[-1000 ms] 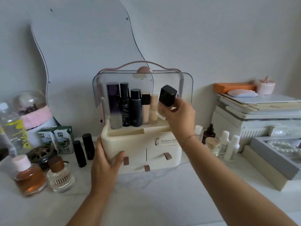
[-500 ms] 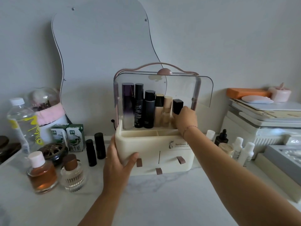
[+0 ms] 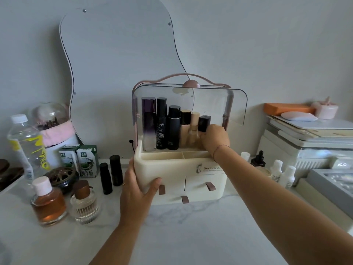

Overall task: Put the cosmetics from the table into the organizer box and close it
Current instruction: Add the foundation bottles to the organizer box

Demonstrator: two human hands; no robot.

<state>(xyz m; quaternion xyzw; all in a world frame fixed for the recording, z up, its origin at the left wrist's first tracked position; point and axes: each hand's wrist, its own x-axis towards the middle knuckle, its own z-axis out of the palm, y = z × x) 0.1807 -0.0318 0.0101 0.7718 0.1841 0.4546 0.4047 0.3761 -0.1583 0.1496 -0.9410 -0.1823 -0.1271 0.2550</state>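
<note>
White marbled tabletop (image 3: 191, 236), and the cream plastic organizer box (image 3: 172, 173) stands near its back edge, clear curved lid (image 3: 235, 104) swung up. Left hand (image 3: 137, 190) clamps the box's front-left corner, thumb across the front. Right hand (image 3: 215, 138) is in the top compartment, fingers curled round the square black-capped bottle (image 3: 204, 122) at the row's right end.
</note>
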